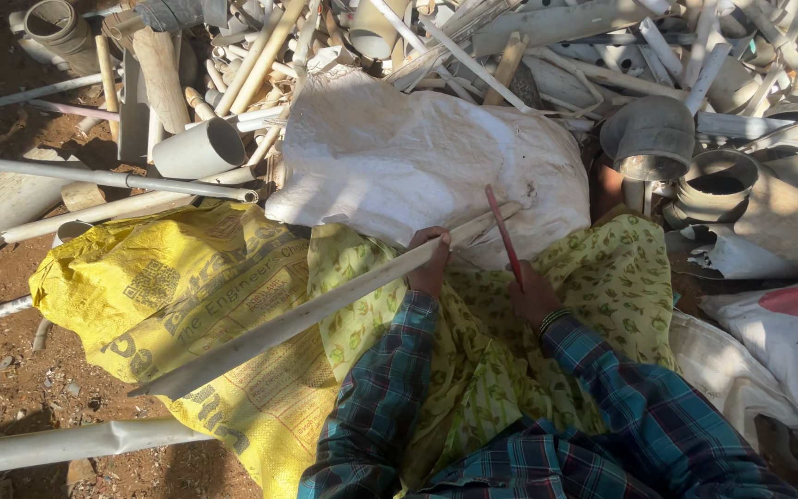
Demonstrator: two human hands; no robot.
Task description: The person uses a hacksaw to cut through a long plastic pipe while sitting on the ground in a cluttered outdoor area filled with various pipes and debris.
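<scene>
Matt plastic pipe (325, 305); woven white sack (417, 157); red rod (504, 236), possibly plastic.

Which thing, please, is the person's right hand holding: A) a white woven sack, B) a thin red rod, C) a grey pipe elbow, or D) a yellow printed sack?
B: the right hand closes around a thin red rod that sticks up over the white woven sack, while the left hand grips the long pale plastic pipe.

Blue-green plaid sleeves, green bangle, yellow-green leaf-print garment
</scene>
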